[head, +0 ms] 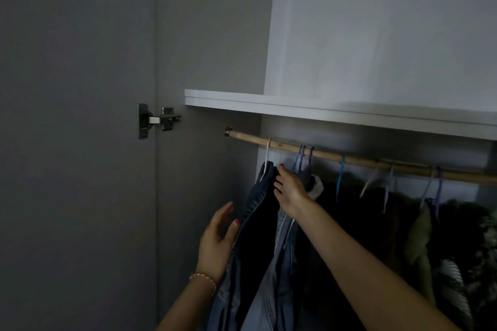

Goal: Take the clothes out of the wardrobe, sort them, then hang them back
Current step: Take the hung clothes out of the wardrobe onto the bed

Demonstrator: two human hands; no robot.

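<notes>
- While the denim garment (265, 223) hangs at the left end of the wooden rail (349, 160), we treat it as soft, limp and fairly heavy; it will sag and swing once lifted.
- We judge the best hold to be at the top, on the white hanger (266, 158), since the cloth itself will slide and fold.
- Our right hand (291, 191) serves as the upper grip: its fingers curl onto the garment's top edge just beside the hanger hook.
- Our left hand (216, 239) is spread, fingers straight, resting against the garment's left side lower down.
- Other clothes (419, 223) hang to the right on coloured hangers, close beside the denim.
- We judge the task incomplete; garments are on the rail.
</notes>
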